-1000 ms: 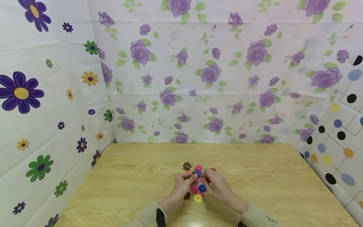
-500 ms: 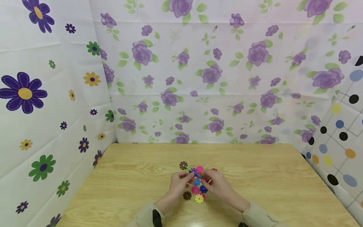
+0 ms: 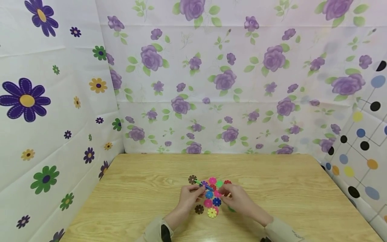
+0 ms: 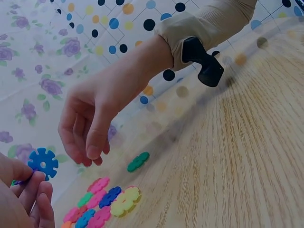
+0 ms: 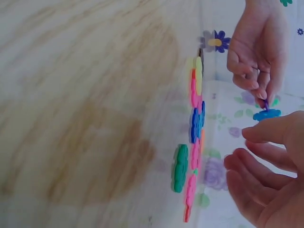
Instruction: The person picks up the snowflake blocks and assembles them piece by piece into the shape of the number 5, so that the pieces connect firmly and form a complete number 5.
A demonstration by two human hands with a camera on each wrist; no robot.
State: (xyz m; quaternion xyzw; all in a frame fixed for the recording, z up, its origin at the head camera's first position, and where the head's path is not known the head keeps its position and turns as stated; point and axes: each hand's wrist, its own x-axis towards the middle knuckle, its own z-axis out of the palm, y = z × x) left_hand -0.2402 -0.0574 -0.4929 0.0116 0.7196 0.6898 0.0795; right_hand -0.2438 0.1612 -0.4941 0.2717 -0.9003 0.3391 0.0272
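Note:
My left hand [image 3: 188, 197] pinches a short chain of notched plastic snowflake discs above the table. The chain has a brown disc [image 3: 192, 179] at its far end, a green disc [image 3: 198, 182], a purple disc [image 5: 265, 104] at the fingertips and a blue disc [image 4: 42, 164] sticking out toward the other hand. To its right, my right hand [image 3: 239, 199] hovers with loosely bent fingers and nothing between them. Below both hands lies a cluster of loose discs, among them a yellow disc [image 3: 212, 212], a dark blue disc [image 3: 216, 201] and a light blue disc [image 3: 209, 195].
A loose green disc [image 4: 138, 162] lies apart from the cluster, under the right hand. Another brown disc [image 3: 199, 209] lies at the cluster's near left. The wooden table [image 3: 145, 181] meets patterned cloth walls at the back and sides.
My right hand has drawn away to the right from the chain, where both hands' fingers met. The left hand has shifted slightly left with the chain, and the blue disc on it shows more.

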